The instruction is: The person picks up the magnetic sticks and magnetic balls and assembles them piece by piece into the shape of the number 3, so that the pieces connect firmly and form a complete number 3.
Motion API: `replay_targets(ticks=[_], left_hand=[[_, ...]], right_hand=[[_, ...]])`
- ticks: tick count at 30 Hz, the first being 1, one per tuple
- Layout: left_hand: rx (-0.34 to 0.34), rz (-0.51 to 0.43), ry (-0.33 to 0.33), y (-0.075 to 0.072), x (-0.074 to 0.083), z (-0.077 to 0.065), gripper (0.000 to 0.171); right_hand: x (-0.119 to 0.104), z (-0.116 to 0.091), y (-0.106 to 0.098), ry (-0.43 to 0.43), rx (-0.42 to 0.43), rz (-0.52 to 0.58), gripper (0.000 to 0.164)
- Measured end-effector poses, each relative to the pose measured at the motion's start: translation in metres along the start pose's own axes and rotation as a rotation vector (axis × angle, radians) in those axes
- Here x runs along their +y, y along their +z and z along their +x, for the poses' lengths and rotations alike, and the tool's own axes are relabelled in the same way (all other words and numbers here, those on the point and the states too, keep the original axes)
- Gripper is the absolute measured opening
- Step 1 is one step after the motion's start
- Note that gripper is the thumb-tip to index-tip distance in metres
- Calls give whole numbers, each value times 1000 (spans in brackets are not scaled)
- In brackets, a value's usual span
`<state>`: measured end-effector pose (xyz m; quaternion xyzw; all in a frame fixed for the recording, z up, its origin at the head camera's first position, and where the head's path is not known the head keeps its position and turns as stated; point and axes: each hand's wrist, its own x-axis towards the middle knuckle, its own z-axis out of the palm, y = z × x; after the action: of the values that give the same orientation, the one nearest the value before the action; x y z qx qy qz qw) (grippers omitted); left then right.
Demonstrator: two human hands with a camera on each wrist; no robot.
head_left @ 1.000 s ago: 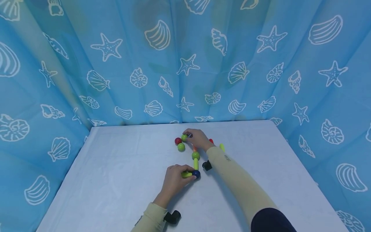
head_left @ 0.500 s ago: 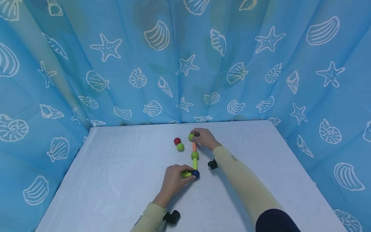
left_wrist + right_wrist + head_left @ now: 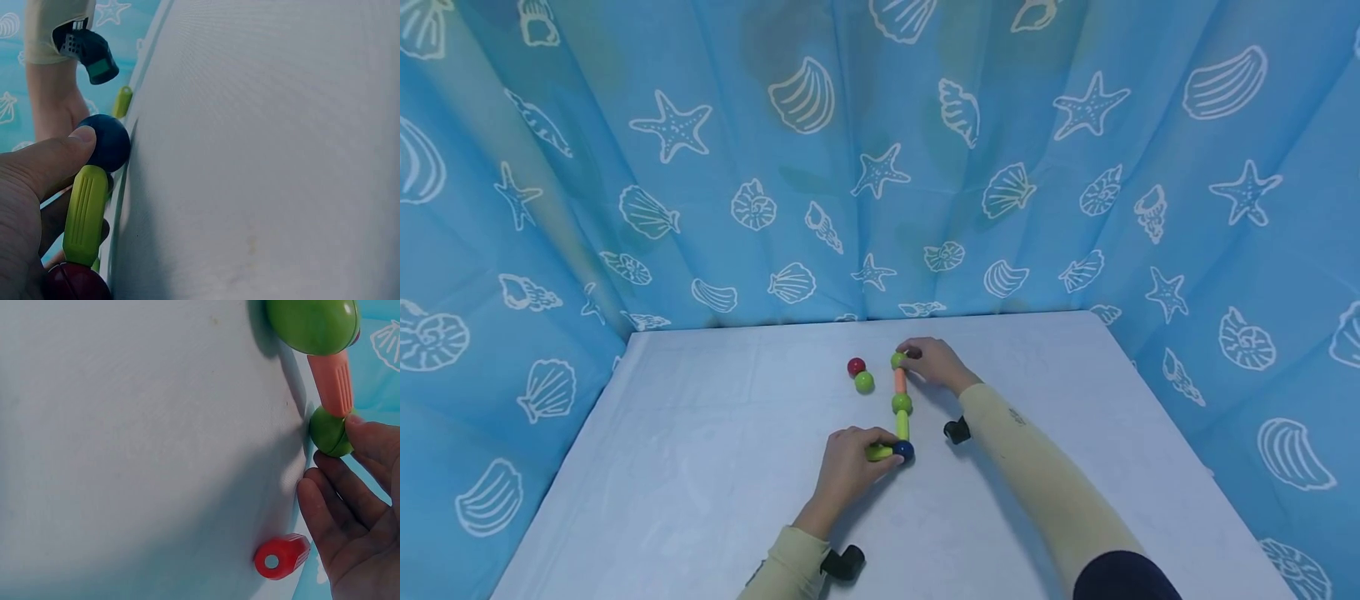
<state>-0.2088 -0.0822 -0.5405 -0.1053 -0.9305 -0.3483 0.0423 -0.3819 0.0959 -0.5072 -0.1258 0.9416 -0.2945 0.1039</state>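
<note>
My left hand [image 3: 848,468] grips a blue ball [image 3: 110,143], its thumb on the side. A yellow-green rod [image 3: 85,215] joins that ball to a dark red ball [image 3: 76,282], which the hand hides in the head view. From the blue ball another yellow-green rod [image 3: 902,425] runs away to a green ball [image 3: 902,404], then an orange rod [image 3: 900,381] continues the line. At its far end my right hand [image 3: 934,363] pinches a second green ball [image 3: 330,432], which touches the orange rod.
A red ball [image 3: 856,367] and a green ball [image 3: 864,382] lie together left of the line. Near the right hand lies a red rod [image 3: 282,556]. A yellow-green rod [image 3: 122,102] appears beyond the left hand. Blue curtains [image 3: 865,167] border the white table [image 3: 700,458].
My right hand has carried a green ball rightward from beside the loose red and green balls to the orange rod's far end. The left hand has kept its grip, nearly still.
</note>
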Motion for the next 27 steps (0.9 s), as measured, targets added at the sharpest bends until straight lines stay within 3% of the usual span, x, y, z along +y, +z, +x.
replay_targets(ticks=[27], left_hand=[[-16,-9,-2,0,2,0,24]], right_hand=[[0,-5,2,42,-10,18,33]])
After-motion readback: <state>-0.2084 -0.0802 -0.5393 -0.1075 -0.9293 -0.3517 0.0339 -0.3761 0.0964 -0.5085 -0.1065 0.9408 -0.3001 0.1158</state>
